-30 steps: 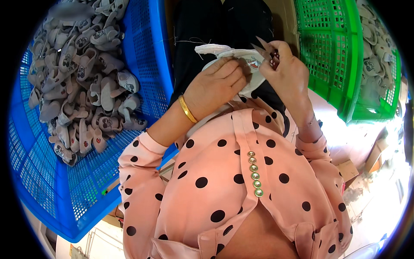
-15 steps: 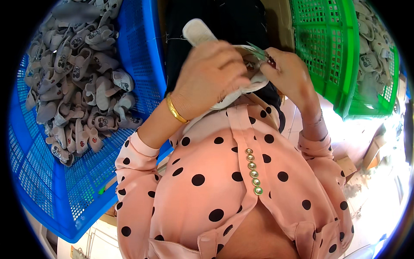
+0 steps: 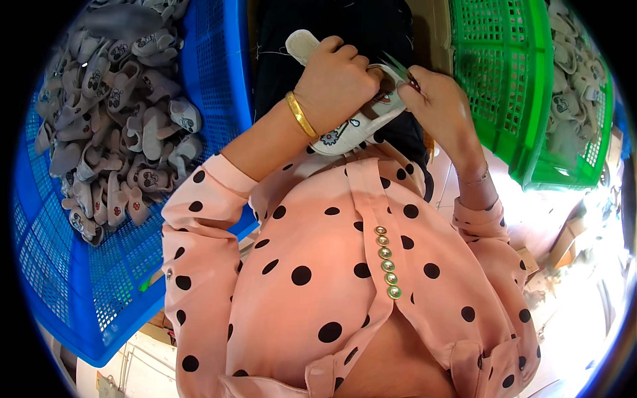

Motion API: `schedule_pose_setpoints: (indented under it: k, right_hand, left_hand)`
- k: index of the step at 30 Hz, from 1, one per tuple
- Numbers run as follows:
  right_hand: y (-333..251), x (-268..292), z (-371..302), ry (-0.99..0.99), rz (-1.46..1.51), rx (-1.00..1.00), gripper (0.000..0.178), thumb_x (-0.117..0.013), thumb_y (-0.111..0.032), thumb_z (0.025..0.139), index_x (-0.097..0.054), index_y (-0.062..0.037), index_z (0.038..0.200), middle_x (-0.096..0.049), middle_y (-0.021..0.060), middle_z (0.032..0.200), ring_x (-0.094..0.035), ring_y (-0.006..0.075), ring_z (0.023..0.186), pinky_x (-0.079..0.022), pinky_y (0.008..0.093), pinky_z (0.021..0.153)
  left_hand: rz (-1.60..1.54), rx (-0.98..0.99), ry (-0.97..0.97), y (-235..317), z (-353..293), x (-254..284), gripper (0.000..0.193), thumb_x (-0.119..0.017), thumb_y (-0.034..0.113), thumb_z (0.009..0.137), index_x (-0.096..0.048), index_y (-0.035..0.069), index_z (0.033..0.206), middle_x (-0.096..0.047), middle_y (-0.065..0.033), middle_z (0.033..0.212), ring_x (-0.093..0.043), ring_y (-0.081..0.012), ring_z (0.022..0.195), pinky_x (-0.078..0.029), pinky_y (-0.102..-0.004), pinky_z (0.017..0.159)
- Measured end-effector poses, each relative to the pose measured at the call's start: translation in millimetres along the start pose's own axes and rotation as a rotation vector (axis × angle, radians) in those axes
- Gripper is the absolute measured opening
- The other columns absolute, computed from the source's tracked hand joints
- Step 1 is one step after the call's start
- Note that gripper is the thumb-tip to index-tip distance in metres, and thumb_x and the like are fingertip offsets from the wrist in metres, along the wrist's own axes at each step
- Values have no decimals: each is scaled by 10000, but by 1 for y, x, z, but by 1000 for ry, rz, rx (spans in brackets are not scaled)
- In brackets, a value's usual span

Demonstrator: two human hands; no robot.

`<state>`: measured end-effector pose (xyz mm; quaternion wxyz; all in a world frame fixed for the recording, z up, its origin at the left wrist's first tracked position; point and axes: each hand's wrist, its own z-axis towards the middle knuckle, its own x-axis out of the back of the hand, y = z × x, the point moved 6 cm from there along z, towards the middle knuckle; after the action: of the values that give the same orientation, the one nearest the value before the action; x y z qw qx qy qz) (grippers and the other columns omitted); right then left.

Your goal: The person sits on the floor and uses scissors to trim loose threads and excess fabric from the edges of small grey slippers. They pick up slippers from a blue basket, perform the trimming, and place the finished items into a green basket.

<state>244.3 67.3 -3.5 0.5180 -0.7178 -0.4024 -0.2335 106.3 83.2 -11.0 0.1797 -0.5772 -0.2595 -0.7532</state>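
Observation:
My left hand (image 3: 335, 83) is closed around a small white slipper (image 3: 352, 126) with a printed cartoon figure, held over my dark lap. A gold bangle (image 3: 300, 115) sits on that wrist. My right hand (image 3: 441, 106) pinches a small pair of green-handled snips (image 3: 403, 68) at the slipper's edge, right beside my left thumb. Both forearms wear pink sleeves with black dots.
A blue plastic crate (image 3: 99, 285) on my left holds several grey slippers (image 3: 113, 119). A green plastic crate (image 3: 504, 86) on my right holds more grey slippers (image 3: 577, 73). Cardboard pieces (image 3: 564, 245) lie on the bright floor at lower right.
My left hand turned the slipper and shifted it up and to the right. My right hand stayed at its edge with the snips.

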Motion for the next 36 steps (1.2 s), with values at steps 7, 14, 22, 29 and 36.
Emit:
schedule_pose_setpoints:
  k: [7, 14, 22, 29, 36]
  right_hand:
    - [-5, -5, 0, -17, 10, -38, 282, -566, -257, 810, -580, 23, 781, -571, 225, 692, -565, 419, 657, -456, 450, 608]
    - [0, -1, -2, -119, 17, -76, 281, -582, -248, 800, -593, 33, 795, -587, 227, 718, -581, 408, 688, -460, 430, 628]
    - [-1, -14, 2, -61, -96, -3, 230, -574, -220, 811, -598, 9, 825, -591, 223, 740, -580, 411, 701, -465, 430, 628]
    - [4, -15, 1, -177, -46, 4, 230, -552, -213, 824, -570, 15, 802, -562, 227, 721, -543, 426, 687, -451, 442, 614]
    - [-8, -13, 1, -129, -160, 111, 230, -527, -199, 841, -563, 22, 790, -560, 235, 744, -536, 436, 709, -446, 468, 628]
  left_hand:
    - [-299, -6, -81, -9, -5, -13, 154, -677, 94, 764, -724, 72, 908, -693, -68, 875, -665, -235, 795, -544, -317, 716]
    - [-737, 222, -137, -16, -12, -15, 78, -668, 80, 820, -723, 75, 874, -686, -60, 856, -663, -246, 745, -533, -307, 684]
    - [-715, 164, -67, -7, -23, -11, 87, -658, 69, 806, -721, 81, 866, -693, -51, 875, -660, -250, 733, -521, -315, 659]
    - [-660, 221, -239, -8, -22, -11, 104, -642, 118, 823, -725, 97, 882, -696, -47, 888, -664, -250, 755, -528, -328, 663]
    - [-384, 91, -123, -7, -25, 13, 152, -661, 180, 818, -738, 146, 946, -683, -21, 862, -636, -242, 837, -514, -349, 716]
